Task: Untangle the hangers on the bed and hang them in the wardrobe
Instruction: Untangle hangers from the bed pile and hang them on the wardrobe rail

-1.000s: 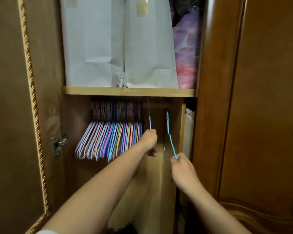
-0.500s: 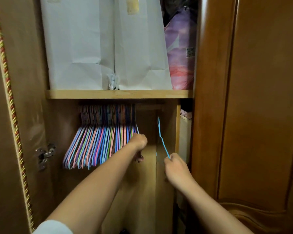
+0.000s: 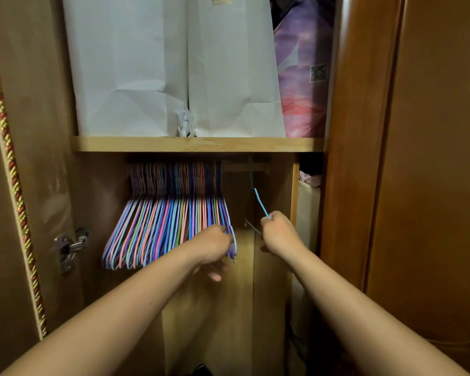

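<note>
Hangers [image 3: 168, 223], a packed multicolour row, hang from the rail [image 3: 244, 167] under the shelf [image 3: 196, 144] inside the wardrobe [image 3: 361, 131]. My left hand [image 3: 215, 246] is at the right end of that row, fingers curled, touching the last hangers; cannot tell if it really grips one. My right hand [image 3: 278, 232] pinches a blue hanger [image 3: 260, 203] by its lower end; its hook goes up to the rail, apart from the row, to the right. Two white paper bags [image 3: 174, 71] stand on the shelf, purple bag [image 3: 301, 77] just right of them. Door hinge [image 3: 69, 246] on the left, twisted cord trim [image 3: 10, 164] along the near left door edge.
</note>
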Tool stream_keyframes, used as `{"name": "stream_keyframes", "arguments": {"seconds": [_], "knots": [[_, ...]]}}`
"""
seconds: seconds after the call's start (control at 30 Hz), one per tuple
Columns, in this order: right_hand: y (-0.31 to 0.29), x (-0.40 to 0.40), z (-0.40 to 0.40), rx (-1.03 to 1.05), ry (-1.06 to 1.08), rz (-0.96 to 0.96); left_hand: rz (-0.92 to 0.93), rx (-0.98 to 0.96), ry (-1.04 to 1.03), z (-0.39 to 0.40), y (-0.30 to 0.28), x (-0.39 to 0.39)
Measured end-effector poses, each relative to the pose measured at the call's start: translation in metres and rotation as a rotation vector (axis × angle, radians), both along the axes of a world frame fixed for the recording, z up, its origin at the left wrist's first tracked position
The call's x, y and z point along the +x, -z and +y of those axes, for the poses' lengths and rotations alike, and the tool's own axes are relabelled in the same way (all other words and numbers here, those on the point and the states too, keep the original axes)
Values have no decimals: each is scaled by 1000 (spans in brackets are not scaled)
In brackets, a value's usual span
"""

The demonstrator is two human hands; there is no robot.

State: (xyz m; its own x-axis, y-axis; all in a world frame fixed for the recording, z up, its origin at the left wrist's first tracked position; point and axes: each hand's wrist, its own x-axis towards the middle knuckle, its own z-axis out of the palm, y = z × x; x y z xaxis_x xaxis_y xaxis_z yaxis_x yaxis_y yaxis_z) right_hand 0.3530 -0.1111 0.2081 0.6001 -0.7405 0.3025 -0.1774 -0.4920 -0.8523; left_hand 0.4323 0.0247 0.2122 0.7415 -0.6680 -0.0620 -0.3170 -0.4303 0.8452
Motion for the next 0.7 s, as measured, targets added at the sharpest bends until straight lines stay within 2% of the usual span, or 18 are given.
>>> {"name": "stream_keyframes", "arguments": {"seconds": [0.3, 0.5, 0.7], "knots": [[26, 93, -3, -42, -68, 102, -65, 16, -47, 54, -6, 25], [51, 105, 3, -201, -110, 127, -9, -6, -109, 76, 2, 52], [61, 105, 1, -202, -172, 188, 13, -21, -163, 79, 4, 53]]}}
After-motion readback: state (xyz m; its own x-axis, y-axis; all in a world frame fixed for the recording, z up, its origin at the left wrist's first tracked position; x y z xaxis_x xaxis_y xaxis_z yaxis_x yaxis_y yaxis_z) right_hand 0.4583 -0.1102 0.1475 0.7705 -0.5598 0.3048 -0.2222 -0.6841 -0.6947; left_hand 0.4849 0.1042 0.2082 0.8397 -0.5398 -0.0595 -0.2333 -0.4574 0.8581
